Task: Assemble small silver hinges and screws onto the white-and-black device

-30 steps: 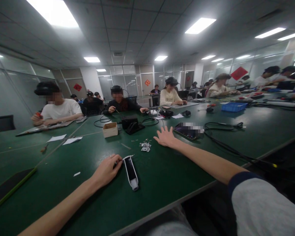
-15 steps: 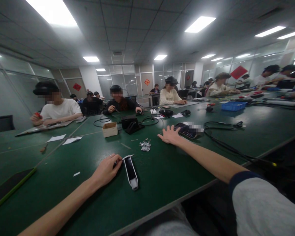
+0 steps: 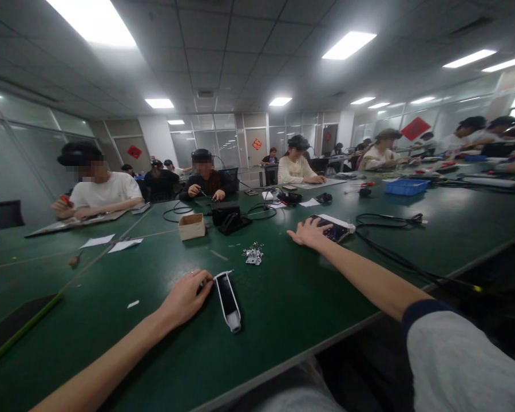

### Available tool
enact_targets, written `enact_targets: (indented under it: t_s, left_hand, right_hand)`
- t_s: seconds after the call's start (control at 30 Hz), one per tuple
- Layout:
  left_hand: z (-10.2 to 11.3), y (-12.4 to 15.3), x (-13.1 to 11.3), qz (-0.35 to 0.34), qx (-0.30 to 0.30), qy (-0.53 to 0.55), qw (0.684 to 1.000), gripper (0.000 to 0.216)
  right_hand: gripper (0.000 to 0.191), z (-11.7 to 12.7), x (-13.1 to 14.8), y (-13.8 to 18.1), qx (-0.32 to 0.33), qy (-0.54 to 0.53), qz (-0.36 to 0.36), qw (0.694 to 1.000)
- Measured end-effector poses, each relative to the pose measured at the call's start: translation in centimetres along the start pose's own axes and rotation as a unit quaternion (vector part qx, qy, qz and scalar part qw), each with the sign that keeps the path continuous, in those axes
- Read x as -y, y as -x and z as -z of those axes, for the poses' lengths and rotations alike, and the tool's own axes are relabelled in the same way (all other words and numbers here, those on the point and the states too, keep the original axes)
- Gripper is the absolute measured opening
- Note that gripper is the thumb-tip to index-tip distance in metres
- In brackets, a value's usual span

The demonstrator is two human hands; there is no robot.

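Reaching farther out than a second ago, the right hand [image 3: 309, 233] is now lying on the near end of the dark flat phone [image 3: 338, 230], where before it was hovering spread above bare table just short of it. Left hand and its part are not shifting.

- Long dark green table [image 3: 309, 297] is filling the view from 9 to 3 o'clock, its near edge running across at 6.
- Person in a white shirt [image 3: 105, 191] is sitting at 10 o'clock, with more people working along the far side from 11 to 2.
- Thin black cable [image 3: 390, 256] is trailing over the table at 2 o'clock, just beyond the phone.
- Right hand is resting at 1 o'clock, fingers close together and draped over the phone's near end. Cannot tell whether it is gripping or only touching.
- Left hand [image 3: 187, 297] is sitting at 11 o'clock, close in, fingers curled, tips touching the far end of the narrow white-rimmed black casing [image 3: 229, 300]. Cannot tell whether it is pinching it.
- Casing is lying flat at 12 o'clock, long axis pointing away, rounded end nearest.
- Small open cardboard box [image 3: 192, 226] is standing farther out at 11 o'clock, well apart from both hands.
- Little cluster of shiny metal parts [image 3: 253, 255] is lying between the hands, beyond the casing, at 12 o'clock.
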State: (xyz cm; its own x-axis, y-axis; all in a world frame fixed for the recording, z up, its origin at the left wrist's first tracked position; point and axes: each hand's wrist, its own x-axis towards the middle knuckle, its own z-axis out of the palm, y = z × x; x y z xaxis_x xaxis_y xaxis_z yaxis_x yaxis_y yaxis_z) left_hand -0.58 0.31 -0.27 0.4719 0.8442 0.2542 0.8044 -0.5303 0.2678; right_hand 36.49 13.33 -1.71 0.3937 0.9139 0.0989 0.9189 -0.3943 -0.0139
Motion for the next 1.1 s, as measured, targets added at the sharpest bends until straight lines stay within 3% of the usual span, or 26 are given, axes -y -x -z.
enact_targets:
  t_s: [0.9,1.1]
  left_hand:
    - [-0.2,0.0,0.4,-0.008,0.0,-0.01,1.0,0.026]
    - [-0.2,0.0,0.3,-0.01,0.001,-0.006,1.0,0.026]
  right_hand:
    - [0.077,-0.4,0.1,-0.4,0.006,-0.009,-0.007,1.0]
    - [0.077,0.4,0.6,1.0,-0.017,0.005,0.045,0.999]
